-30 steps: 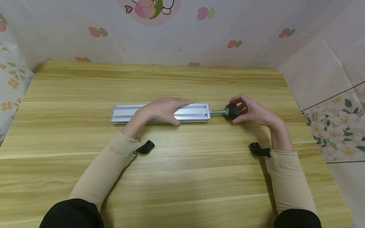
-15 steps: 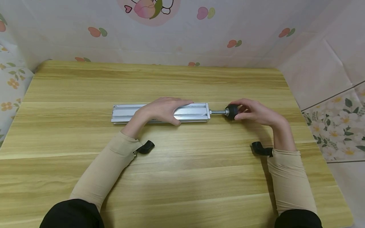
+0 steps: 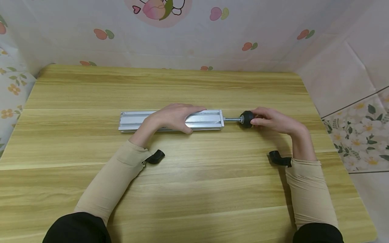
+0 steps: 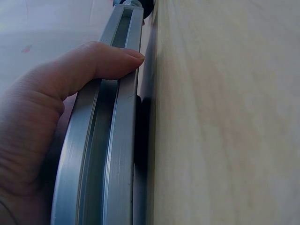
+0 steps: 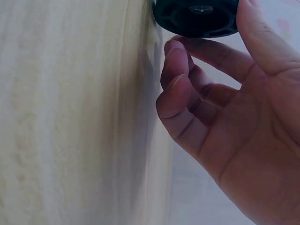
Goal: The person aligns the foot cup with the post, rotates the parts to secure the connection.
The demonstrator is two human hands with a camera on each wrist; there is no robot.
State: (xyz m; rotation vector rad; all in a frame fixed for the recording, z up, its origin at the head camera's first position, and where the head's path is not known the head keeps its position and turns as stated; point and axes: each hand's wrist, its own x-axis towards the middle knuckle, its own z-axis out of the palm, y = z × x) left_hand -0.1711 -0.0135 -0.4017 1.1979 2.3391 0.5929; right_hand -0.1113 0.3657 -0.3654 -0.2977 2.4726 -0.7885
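A silver slotted aluminium profile lies lengthwise across the wooden table. My left hand grips it from above around its middle; in the left wrist view the thumb lies bent across the slotted side. From the profile's right end plate sticks a threaded rod, carrying a black levelling foot. My right hand holds this foot's outer edge with thumb and index finger. In the right wrist view the thumb is at the rim of the foot, while the other fingers curl below it.
Wood-grain tabletop surrounds the profile on all sides. Behind it hangs a white fruit-patterned cloth, and a flowered covering borders the right side. A black camera mount juts from the left sleeve, with another on the right.
My right hand has shifted slightly right, its fingers sliding from around the black foot to its outer edge. The left hand and the profile have stayed put.
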